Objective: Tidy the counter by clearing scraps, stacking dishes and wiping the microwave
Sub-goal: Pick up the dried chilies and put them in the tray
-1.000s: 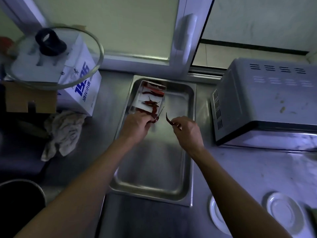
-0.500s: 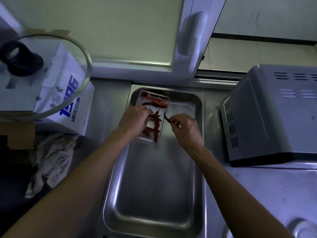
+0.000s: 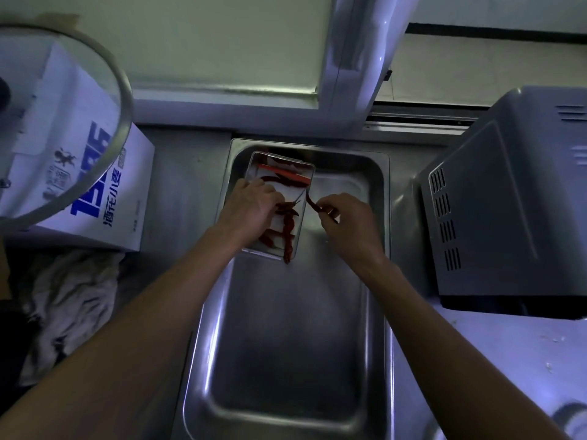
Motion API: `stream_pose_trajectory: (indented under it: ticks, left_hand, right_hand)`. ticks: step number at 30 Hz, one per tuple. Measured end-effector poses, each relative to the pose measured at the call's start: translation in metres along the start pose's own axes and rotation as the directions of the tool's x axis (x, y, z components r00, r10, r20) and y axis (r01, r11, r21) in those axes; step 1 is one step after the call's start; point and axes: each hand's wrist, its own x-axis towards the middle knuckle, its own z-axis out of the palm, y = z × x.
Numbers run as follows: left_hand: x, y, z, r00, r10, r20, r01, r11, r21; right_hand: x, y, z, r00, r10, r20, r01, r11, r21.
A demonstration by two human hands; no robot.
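Head view: my right hand (image 3: pixel 351 227) pinches one chili (image 3: pixel 313 203) beside the small tray (image 3: pixel 305 198); left-hand fingers (image 3: pixel 270 198) curl among its chilies. Scraps unfinished; dishes and microwave (image 3: pixel 508 201) remain, I judge

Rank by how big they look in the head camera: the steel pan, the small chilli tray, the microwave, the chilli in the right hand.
1. Steel pan, though it lies nearer the camera
2. Microwave, partly cut off
3. Small chilli tray
4. Chilli in the right hand

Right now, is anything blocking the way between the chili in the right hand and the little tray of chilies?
Nothing visible does. The right hand pinches a chili just beside the small tray, its rim open there.
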Motion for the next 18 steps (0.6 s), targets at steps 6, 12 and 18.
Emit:
stream_pose_trajectory:
  ticks: [6, 12, 18]
  left_hand:
    - [-0.014, -0.005, -0.004, 0.995, 0.019, -0.099, -0.024, 0.998, -0.051]
    - [-0.033, -0.011, -0.015, 0.986, -0.026, -0.167, 0.013, 0.997, -0.078]
    - [-0.045, -0.022, -0.017, 0.987, -0.068, -0.149, 0.055, 0.995, -0.087]
  right_hand:
    - [0.007, -0.006, 0.004, 0.999, -0.032, -0.002, 0.032, 0.999, -0.017]
    - [0.025, -0.027, 0.018, 0.993, -0.117, -0.019, 0.116, 0.992, -0.039]
    - [0.046, -0.050, 0.040, 0.965, -0.260, 0.022, 0.260, 0.954, -0.149]
